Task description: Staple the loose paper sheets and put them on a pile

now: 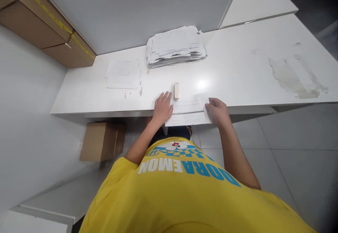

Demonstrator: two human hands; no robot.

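Below stands a cardboard box [95,143], contents hidden — left grip [163,108] spread, right grip [218,111] pinching paper [188,119].

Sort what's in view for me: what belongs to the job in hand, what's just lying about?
Likely in the job:
printed paper between left hand and right hand
cream block
perhaps paper stack, thinner paper pile

Seemingly lying about:
cardboard with yellow strip
cardboard box under the desk

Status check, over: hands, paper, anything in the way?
Left hand open by left edge of paper; right hand pinching right edge. Paper overhanging front of desk. Small beige object close at its far edge; paper stack farther back.
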